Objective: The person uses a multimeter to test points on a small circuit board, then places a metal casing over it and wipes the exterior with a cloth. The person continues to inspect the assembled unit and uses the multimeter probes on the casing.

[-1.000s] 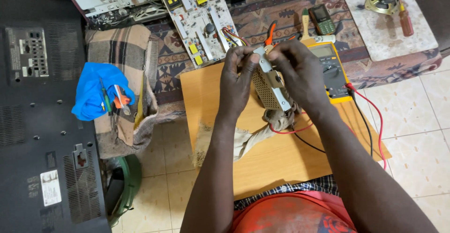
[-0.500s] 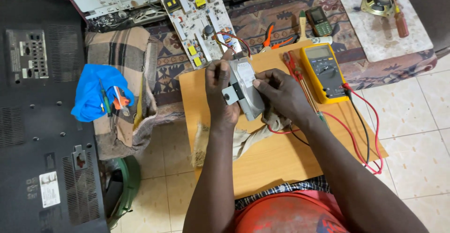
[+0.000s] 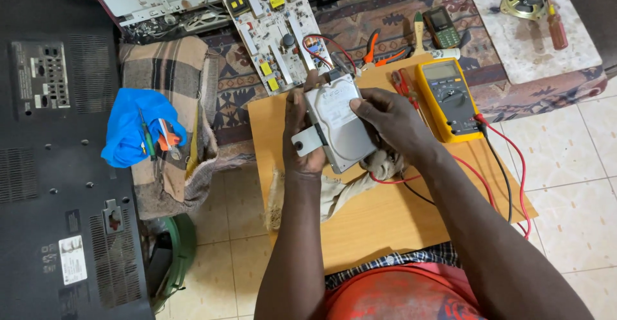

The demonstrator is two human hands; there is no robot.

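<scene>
Silver metal hard drive (image 3: 339, 126) held flat side up over wooden board (image 3: 385, 223), clear of surface, probably for inspection. Left hand (image 3: 301, 137) wrapped round near edge, thumb by small bracket; right hand (image 3: 392, 122) closed on far side, fingertips over label, steadying. Yellow multimeter (image 3: 448, 99) just beside, red leads trailing, within reach. Rag (image 3: 334, 191) underneath, likely padding.

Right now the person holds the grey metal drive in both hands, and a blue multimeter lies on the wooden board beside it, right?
Nearly: the head view shows the multimeter is yellow, not blue. Both hands, left hand and right hand, do hold the grey metal drive above the wooden board.
</scene>
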